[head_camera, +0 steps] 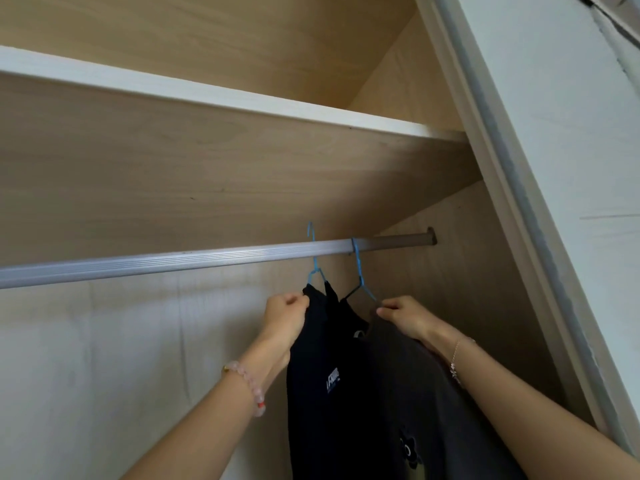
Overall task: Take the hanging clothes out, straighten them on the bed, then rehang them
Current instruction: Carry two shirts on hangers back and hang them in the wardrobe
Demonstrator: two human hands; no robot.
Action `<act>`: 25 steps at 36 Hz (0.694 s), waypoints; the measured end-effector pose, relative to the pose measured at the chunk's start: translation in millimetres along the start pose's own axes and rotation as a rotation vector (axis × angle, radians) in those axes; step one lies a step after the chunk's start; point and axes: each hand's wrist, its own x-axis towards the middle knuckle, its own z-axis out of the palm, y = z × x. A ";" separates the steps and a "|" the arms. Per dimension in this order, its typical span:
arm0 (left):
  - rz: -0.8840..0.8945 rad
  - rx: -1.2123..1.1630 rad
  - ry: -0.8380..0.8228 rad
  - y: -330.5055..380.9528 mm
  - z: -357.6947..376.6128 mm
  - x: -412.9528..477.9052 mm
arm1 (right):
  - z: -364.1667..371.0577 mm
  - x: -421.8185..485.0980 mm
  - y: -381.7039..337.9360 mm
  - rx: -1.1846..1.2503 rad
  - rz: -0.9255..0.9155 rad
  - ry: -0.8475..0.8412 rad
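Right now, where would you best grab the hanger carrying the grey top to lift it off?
By its bare neck under the hook, from below and in front: the hanger hooks over the rail, so it must rise, and the grey top covers its arms.

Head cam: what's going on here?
A person is reaching into a wardrobe at two dark garments on blue hangers. The left hand grips the shoulder of the black garment, and the right hand pinches the shoulder of the dark grey garment. The right hanger is hooked over the rail. The left hanger has its hook sticking up above the rail, and it is unclear whether it is off.
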 end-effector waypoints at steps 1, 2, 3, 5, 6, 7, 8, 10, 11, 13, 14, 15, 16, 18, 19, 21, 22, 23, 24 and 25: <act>-0.005 0.008 -0.005 -4.9 1.3 -4.4 | 0.8 0.0 0.4 -0.004 -0.003 -0.008; -0.014 0.020 -0.017 -9.2 2.8 -8.5 | 1.3 -0.4 0.5 -0.006 -0.006 -0.014; -0.021 0.035 -0.034 -14.0 4.8 -10.7 | 1.7 -2.0 -0.3 -0.008 -0.012 -0.017; -0.017 0.072 -0.058 -19.0 9.0 -15.1 | 1.2 -6.0 -1.7 -0.017 -0.019 -0.015; -0.017 0.087 -0.064 -19.4 11.1 -16.9 | 1.2 -7.5 -1.3 -0.016 -0.025 -0.008; -0.017 0.098 -0.076 -19.3 12.6 -17.9 | 0.9 -8.5 -0.6 -0.025 -0.031 0.004; -0.013 0.113 -0.092 -19.2 13.8 -18.1 | 0.6 -10.3 -0.1 -0.034 -0.037 0.013; 0.003 0.150 -0.139 -18.0 15.5 -20.1 | 0.9 -13.2 1.3 -0.032 -0.042 0.020; 0.008 0.165 -0.167 -17.9 15.9 -22.0 | 1.1 -14.6 1.6 -0.030 -0.044 0.017; -0.001 0.185 -0.221 -17.7 15.5 -27.8 | 1.4 -21.0 -0.3 -0.013 -0.049 0.012; -0.011 0.189 -0.245 -18.2 14.9 -31.7 | 1.3 -25.5 -1.3 -0.009 -0.048 0.006; -0.019 0.189 -0.271 -18.4 13.8 -36.6 | 1.2 -31.2 -2.1 0.001 -0.049 -0.002; -0.013 0.177 -0.298 -19.0 13.4 -41.4 | 1.3 -38.8 -3.4 0.014 -0.045 -0.013; 0.007 0.141 -0.337 -19.6 12.0 -52.9 | 1.1 -59.1 -6.2 0.046 -0.042 -0.041; 0.020 0.131 -0.346 -21.0 10.7 -59.6 | 1.1 -72.3 -7.9 0.071 -0.045 -0.053; 0.054 0.118 -0.328 -29.0 8.5 -72.6 | 1.5 -101.4 -9.5 0.136 -0.058 -0.088; 0.075 0.106 -0.302 -34.7 6.7 -80.7 | 2.9 -117.5 -6.8 0.185 -0.071 -0.097; 0.091 0.094 -0.275 -42.9 4.3 -90.1 | 5.5 -134.7 -0.8 0.236 -0.090 -0.082; 0.109 0.080 -0.258 -52.8 1.4 -101.9 | 8.6 -152.5 8.0 0.269 -0.101 -0.055; 0.109 0.059 -0.255 -63.9 -1.9 -116.4 | 13.0 -171.1 20.6 0.288 -0.114 -0.012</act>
